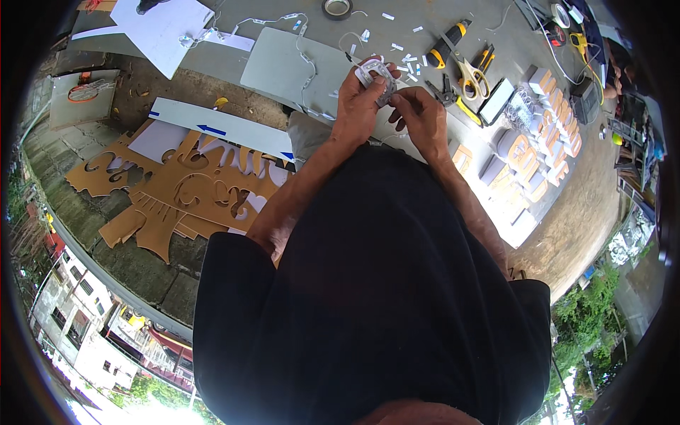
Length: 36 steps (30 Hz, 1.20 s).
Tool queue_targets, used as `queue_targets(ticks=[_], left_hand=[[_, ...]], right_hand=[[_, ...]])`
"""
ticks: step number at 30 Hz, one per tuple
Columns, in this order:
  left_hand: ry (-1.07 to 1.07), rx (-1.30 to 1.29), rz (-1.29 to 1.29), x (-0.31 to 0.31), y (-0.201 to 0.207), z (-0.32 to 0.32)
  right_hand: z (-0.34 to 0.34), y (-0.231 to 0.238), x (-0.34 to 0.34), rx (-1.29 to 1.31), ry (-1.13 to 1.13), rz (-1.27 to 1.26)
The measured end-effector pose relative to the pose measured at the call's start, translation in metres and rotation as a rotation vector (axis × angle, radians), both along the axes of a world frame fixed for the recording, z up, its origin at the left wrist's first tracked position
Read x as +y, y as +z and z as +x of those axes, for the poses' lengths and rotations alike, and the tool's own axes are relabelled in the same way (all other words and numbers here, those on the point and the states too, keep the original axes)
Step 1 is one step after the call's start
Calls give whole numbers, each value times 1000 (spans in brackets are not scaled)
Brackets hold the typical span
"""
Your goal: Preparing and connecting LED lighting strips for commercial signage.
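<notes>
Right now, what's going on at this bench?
A person in a dark shirt holds a small white module on a wire in the left hand, while the right hand pinches the wire beside it. Scissors, pliers and a tape roll lie on the grey table.

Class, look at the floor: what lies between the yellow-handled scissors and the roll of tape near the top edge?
In the head view, small white scraps lie scattered on the grey floor between the scissors and the tape roll; a thin white wire also curls there.

Matt brown cardboard cutouts [177,191] (flat, smooth), rough concrete floor [142,269], glossy yellow plastic scissors [469,73]
</notes>
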<state>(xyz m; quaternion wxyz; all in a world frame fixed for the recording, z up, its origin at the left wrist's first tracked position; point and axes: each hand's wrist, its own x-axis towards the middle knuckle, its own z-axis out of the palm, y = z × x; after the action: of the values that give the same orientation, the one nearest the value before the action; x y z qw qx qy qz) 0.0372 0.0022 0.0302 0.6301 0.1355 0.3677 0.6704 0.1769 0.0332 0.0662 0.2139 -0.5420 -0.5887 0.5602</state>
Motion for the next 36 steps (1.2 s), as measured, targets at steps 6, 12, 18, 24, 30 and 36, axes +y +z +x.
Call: queue_targets(ticks=[6,12,18,24,30,36], left_hand=[[-46,-169,-39,1,-8,-9],[-141,-167,-41,-1,-4,-13],[-178,-281,-58,-2,-2,-14],[-166,-304,-63,-4,-2,-8],[-139,-300,-31,-3,-3,-3],[-141,-250,-43,-2,-13,-5]], right_hand=[[11,0,-2,-136,259,608],[20,-1,6,-151,433,720],[21,-4,5,-176,463,752],[19,-10,3,-171,435,772],[15,-15,-3,-185,353,774],[18,-13,-4,-180,310,702]])
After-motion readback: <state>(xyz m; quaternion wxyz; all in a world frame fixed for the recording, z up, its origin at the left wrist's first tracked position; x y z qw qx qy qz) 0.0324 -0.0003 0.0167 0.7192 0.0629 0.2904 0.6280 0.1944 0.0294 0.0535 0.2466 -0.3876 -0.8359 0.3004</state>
